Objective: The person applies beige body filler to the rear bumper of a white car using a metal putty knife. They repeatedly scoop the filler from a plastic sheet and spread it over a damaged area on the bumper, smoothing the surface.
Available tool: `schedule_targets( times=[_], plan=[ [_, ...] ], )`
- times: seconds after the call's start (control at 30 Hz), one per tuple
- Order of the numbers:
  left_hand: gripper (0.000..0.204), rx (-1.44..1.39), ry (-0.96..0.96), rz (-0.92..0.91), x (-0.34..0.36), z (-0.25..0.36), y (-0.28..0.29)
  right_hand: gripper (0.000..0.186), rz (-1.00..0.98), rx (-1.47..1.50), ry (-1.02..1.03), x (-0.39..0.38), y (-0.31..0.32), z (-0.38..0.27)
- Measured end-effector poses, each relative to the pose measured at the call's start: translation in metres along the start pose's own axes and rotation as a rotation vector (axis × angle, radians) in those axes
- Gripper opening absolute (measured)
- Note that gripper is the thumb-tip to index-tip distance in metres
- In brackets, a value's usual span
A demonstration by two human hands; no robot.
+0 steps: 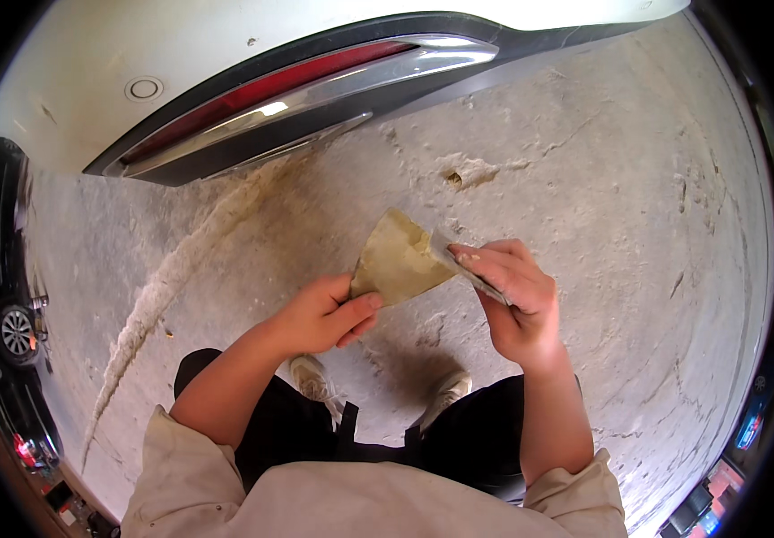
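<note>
Both bare forearms reaching in from near edge, left hand (324,316) curled, thumb pinched against fingers, right hand (514,296) slightly farther, raised, fingers folded in a pinch, wrist bent, hands near each other

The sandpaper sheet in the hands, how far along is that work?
Done: nothing on the white car bumper looks sanded or filled. In hand: the left hand pinches a corner of the tan sandpaper sheet, while the right hand presses a thin flat strip against its other edge. Left: the sheet is held above the concrete floor, not touching the car.
</note>
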State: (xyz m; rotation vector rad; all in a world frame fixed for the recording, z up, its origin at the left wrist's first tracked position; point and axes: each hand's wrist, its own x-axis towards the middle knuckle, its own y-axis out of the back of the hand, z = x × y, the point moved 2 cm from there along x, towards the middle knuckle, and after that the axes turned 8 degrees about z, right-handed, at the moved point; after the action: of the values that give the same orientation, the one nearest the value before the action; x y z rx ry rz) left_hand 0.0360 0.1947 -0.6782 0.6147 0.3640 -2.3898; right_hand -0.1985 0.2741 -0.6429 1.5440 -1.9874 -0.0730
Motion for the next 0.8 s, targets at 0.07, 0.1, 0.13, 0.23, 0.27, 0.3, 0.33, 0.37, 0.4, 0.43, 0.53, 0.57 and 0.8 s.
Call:
schedule_targets(
  times=[0.07, 0.1, 0.13, 0.23, 0.27, 0.3, 0.33, 0.37, 0.4, 0.43, 0.53, 0.57, 0.8],
  plan=[
    [0.028, 0.007, -0.004, 0.011, -0.001, 0.004, 0.001, 0.059, -0.023, -0.018, -0.035, 0.002, 0.001, 0.000],
    [0.027, 0.004, -0.017, 0.018, -0.001, 0.003, 0.001, 0.059, -0.036, -0.033, -0.033, 0.002, 0.001, 0.000],
    [0.027, 0.001, -0.030, 0.024, -0.001, 0.001, 0.001, 0.058, -0.049, -0.047, -0.032, 0.003, 0.003, 0.000],
    [0.025, 0.017, -0.069, 0.031, -0.002, -0.003, 0.001, 0.056, -0.083, -0.080, -0.066, 0.004, 0.004, -0.002],
    [0.025, 0.025, -0.085, 0.031, -0.002, -0.004, 0.001, 0.054, -0.094, -0.091, -0.081, 0.004, 0.006, -0.002],
    [0.025, 0.028, -0.112, 0.021, -0.002, -0.005, 0.001, 0.052, -0.133, -0.116, -0.117, 0.003, 0.006, -0.001],
    [0.026, 0.032, -0.140, 0.011, -0.002, -0.006, 0.002, 0.051, -0.173, -0.142, -0.153, 0.002, 0.006, 0.000],
    [0.026, 0.035, -0.169, 0.000, -0.002, -0.006, 0.001, 0.049, -0.212, -0.168, -0.188, 0.002, 0.007, 0.001],
    [0.027, -0.053, -0.161, 0.053, -0.003, -0.005, -0.001, 0.047, -0.240, -0.230, -0.206, -0.003, 0.004, 0.005],
    [0.028, -0.142, -0.152, 0.106, -0.004, -0.004, -0.005, 0.045, -0.269, -0.291, -0.223, -0.011, -0.003, 0.011],
    [0.030, -0.104, -0.156, 0.297, 0.000, -0.001, -0.005, 0.044, 0.017, -0.419, -0.177, -0.010, -0.010, 0.013],
    [0.030, -0.044, -0.161, 0.368, 0.002, -0.001, -0.006, 0.045, 0.171, -0.449, -0.143, -0.008, -0.009, 0.011],
    [0.028, 0.097, -0.190, 0.419, 0.011, -0.012, -0.016, 0.046, 0.214, -0.651, 0.232, -0.007, -0.023, -0.014]
  ],
)
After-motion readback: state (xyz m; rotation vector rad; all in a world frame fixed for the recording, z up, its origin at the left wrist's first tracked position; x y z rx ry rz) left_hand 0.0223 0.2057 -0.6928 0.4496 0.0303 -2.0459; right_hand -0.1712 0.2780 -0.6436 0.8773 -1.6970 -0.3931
